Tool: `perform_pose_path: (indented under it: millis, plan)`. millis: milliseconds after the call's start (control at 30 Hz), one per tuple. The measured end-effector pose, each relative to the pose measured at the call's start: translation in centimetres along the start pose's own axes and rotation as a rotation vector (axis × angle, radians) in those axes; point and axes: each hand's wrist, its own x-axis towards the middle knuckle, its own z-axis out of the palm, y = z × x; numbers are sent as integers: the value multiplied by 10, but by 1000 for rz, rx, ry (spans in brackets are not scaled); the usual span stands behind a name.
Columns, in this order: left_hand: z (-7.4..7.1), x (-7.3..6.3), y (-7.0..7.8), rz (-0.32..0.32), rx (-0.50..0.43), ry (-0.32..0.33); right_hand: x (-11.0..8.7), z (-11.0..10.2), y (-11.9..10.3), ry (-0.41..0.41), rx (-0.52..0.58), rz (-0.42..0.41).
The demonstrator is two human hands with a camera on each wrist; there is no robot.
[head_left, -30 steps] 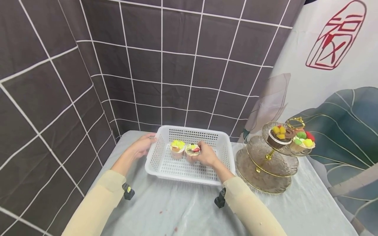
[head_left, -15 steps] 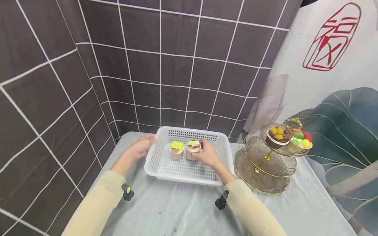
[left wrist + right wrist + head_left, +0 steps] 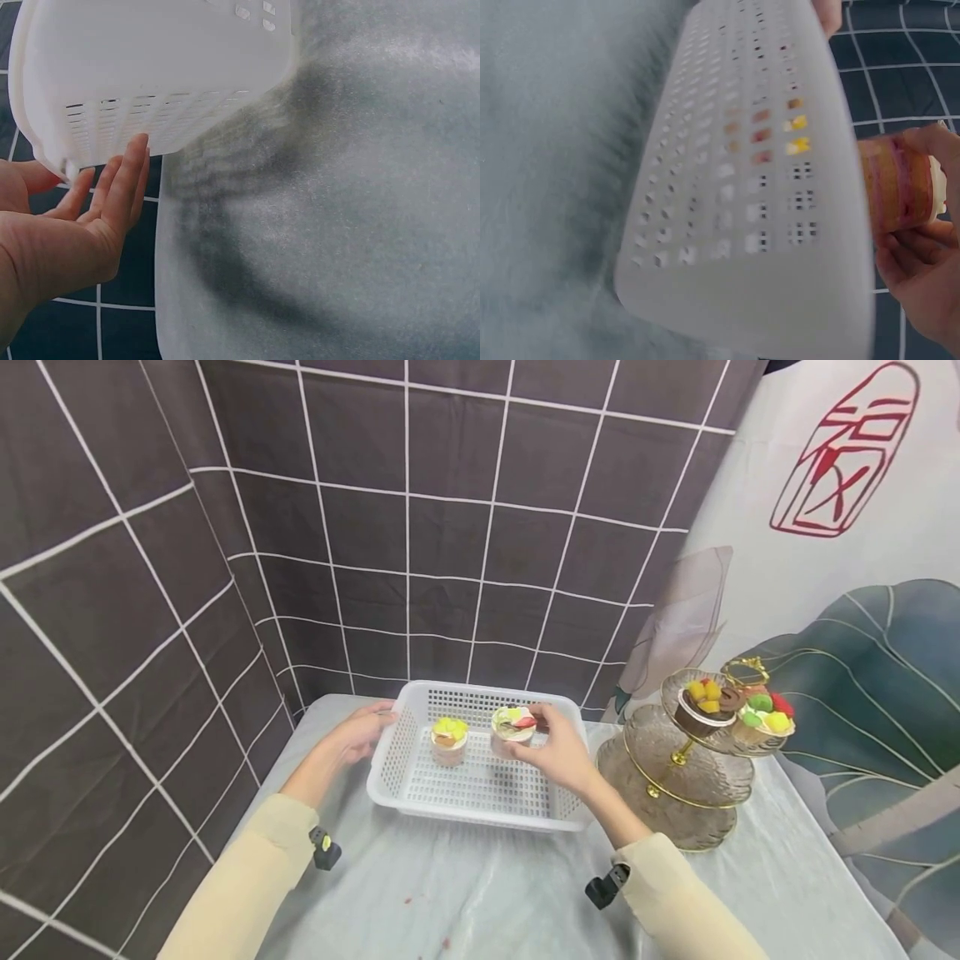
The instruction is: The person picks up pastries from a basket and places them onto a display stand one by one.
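Right hand [image 3: 564,755] gripping cupcake [image 3: 512,740] over basket [image 3: 480,816], fingers curled; left hand [image 3: 357,733] touching basket, fingers near-straight; second cupcake [image 3: 448,752] remaining inside; others [image 3: 703,722] occupying stand [image 3: 688,827] rightward.

Observed from where I stand: one red, round-ended, seal-like sign [image 3: 846,452] on the white printed fabric backdrop [image 3: 750,493]; its stylised characters are unreadable.

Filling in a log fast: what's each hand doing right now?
Left hand: closed on the end of the white basket.
Right hand: closed, holding a cupcake with a red-and-white top.
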Motion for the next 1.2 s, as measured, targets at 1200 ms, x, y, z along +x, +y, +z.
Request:
perform_pose_path:
  millis: [1200]
  plan:
    - [-1, 7, -3, -26, -29, 25, -83, -88, 23, 267, -40, 63]
